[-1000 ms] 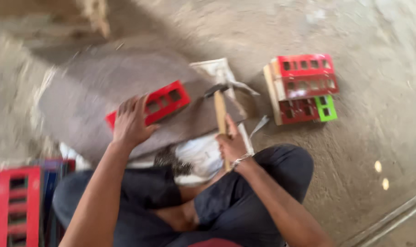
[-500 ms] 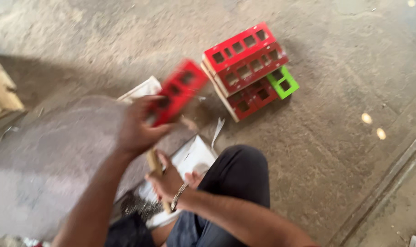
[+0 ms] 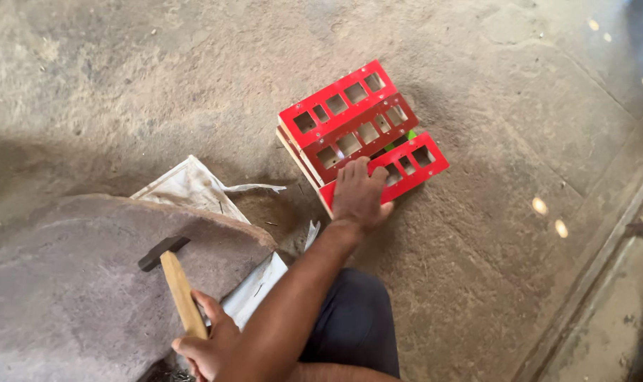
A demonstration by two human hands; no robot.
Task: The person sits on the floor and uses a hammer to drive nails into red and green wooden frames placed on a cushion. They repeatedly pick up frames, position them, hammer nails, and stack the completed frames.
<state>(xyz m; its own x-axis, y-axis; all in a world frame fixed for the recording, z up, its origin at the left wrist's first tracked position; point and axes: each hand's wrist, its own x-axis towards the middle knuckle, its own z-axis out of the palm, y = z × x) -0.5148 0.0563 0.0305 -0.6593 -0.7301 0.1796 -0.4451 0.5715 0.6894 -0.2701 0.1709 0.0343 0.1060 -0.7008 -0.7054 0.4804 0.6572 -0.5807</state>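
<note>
two hands are at work over a rough concrete floor [image 3: 158,78]. the left hand [image 3: 360,194] reaches across to the right, its arm passing over the right one, palm down and fingers spread flat on the nearest red plate [image 3: 413,164], a flat red plate with a row of rectangular cut-outs; it presses on the plate's left part and does not curl around it. this plate lies at the near edge of a small stack of red plates [image 3: 346,117] of the same kind, resting on the floor, with a bit of a green piece [image 3: 410,136] showing between them. the right hand [image 3: 204,346] is closed around the wooden handle of a hammer [image 3: 173,279], low in the view; the dark hammer head rests on a large flat grey stone slab [image 3: 66,283] at the lower left. a piece of white cloth [image 3: 190,187] lies under the slab's far edge and shows again at its near side, beside the person's dark trouser leg [image 3: 353,322]. the stack sits well apart from the slab
</note>
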